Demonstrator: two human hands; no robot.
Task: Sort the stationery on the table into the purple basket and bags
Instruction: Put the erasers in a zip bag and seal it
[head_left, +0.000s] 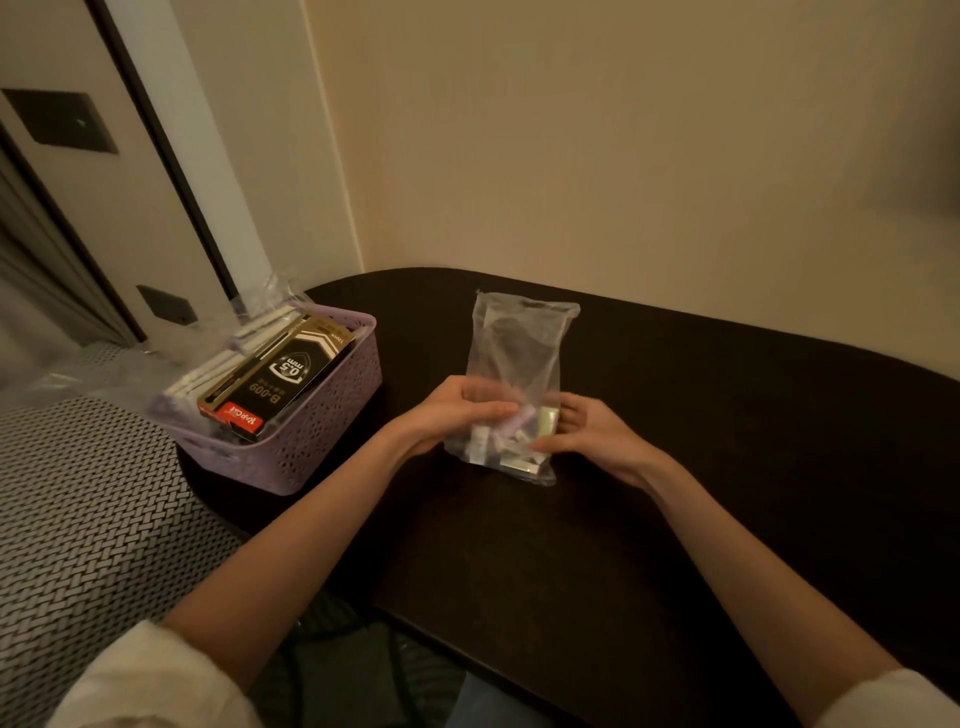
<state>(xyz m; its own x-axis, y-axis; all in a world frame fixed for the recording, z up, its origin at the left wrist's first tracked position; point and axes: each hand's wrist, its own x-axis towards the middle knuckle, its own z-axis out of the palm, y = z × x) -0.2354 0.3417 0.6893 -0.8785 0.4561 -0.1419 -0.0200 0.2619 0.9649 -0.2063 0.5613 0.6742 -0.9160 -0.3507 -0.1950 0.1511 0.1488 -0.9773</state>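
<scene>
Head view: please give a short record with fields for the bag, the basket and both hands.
clear plastic bag: upright on the dark table, small stationery items inside, at the bottom
left hand: grips the bag's lower left side
right hand: holds its lower right side
purple basket: at the table's left end, holds a black pen box and white items

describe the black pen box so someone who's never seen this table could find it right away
Start at the dark table and go to its left end, where a purple basket with perforated walls stands. The black pen box lies slanted on top of the white items in it. It alone is black with gold trim, a red end and "0.5 mm" printed on it.
</scene>
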